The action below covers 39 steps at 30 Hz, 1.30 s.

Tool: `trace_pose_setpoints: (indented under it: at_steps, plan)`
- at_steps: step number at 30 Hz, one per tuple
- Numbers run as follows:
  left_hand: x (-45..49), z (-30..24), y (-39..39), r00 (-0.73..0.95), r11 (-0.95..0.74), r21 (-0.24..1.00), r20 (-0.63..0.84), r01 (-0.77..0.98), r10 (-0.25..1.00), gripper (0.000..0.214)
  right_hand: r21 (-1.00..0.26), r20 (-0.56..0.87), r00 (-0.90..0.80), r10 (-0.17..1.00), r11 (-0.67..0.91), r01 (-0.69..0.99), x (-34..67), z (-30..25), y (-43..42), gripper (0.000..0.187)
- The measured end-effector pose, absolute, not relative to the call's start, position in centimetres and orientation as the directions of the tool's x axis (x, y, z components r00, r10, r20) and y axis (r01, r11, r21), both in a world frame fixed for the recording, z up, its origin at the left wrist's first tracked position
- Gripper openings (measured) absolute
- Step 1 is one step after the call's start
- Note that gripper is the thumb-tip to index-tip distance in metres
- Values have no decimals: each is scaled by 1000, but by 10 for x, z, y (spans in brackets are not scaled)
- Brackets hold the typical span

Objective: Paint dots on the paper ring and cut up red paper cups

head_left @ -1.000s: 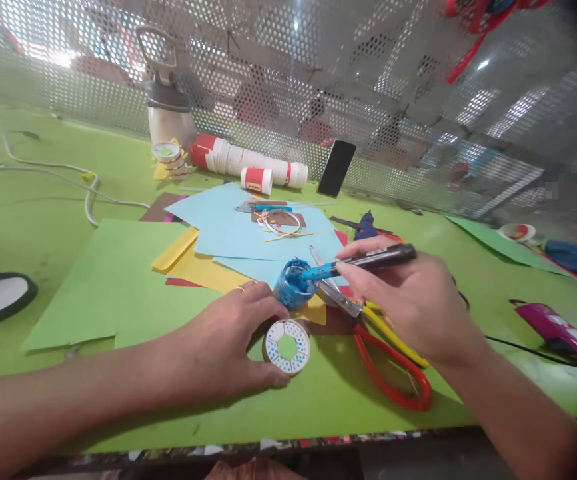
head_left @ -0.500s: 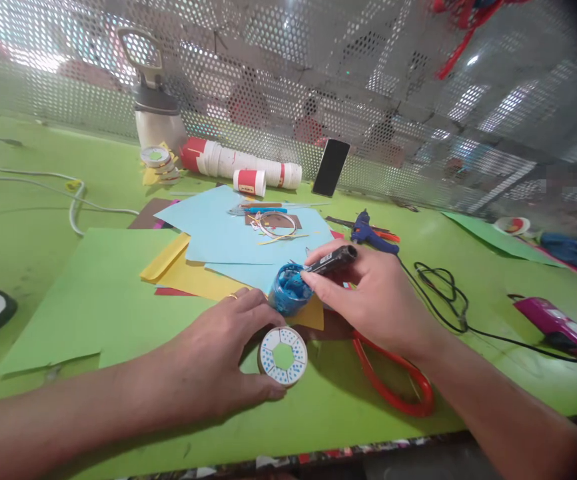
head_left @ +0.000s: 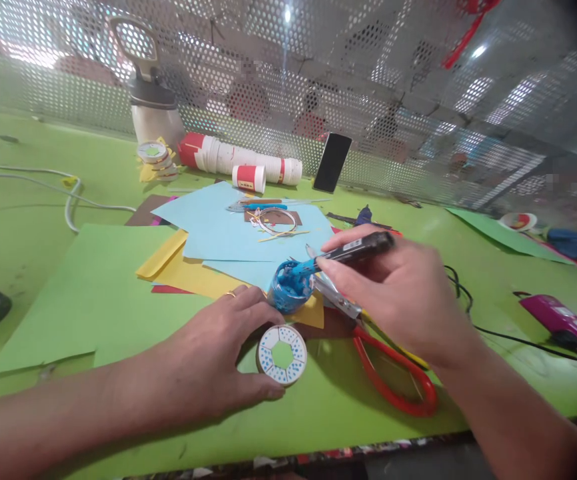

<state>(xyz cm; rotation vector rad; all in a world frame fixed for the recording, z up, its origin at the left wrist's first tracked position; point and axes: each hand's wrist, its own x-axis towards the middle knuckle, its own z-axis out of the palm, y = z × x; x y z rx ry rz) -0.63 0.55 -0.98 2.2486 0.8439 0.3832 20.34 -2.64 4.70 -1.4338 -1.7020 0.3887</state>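
My left hand (head_left: 218, 353) rests on the table, curled around a small round white disc (head_left: 296, 369) with its thumb and forefinger at the rim. The disc has a green hexagon in its centre, and blue dots fill most of the divided ring around it. Just beyond stands a small jar (head_left: 288, 301) of blue paint, smeared inside and out. In my right hand (head_left: 393, 293) is a black marker (head_left: 356, 250), its blue-coated end at the jar's mouth. Scissors with red handles (head_left: 393, 393) lie under my right wrist, beside a yellow-edged tool partly hidden by the hand.
Light blue sheets (head_left: 208, 227), green paper (head_left: 93, 287) and a yellow envelope (head_left: 163, 257) spread behind my hands. Stacked paper cups (head_left: 248, 160), a phone (head_left: 332, 162) and a large bottle (head_left: 156, 120) stand along the mesh. A magenta device (head_left: 558, 320) and black cable lie right.
My right hand has shifted right and drawn the marker back, so its blue end now shows above the jar. The scissors' blades have come into view. My left hand stays on the disc.
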Motion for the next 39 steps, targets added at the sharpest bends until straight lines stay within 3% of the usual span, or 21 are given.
trace_pose_setpoints:
  at_steps: [3,8,10,12,16,24,34,39]
  plan:
    - [-7,-10,5,748,-560,685,32,466,663,41,-793,387,58,920,300,531,210,52,-33,3]
    - [-7,-10,6,750,-576,667,37,473,660,43,-968,199,8,980,195,155,222,54,-40,6]
    - [-7,-10,6,752,-573,673,37,468,658,43,-988,149,22,989,148,38,223,52,-42,2]
    - [-7,-10,6,762,-573,684,37,453,646,41,-992,122,54,991,124,-35,221,49,-43,14]
    - [-7,-10,7,780,-600,673,55,432,623,43,-992,88,99,991,96,-82,212,38,-45,19]
    - [-7,-9,7,774,-593,671,45,445,631,48,-998,56,54,997,54,32,214,16,-57,6]
    - [-8,-8,9,793,-620,665,69,415,605,44,-926,201,167,965,131,355,200,16,-63,6]
    - [-9,-8,8,795,-631,651,69,422,603,45,-855,269,137,953,171,490,197,16,-63,10]
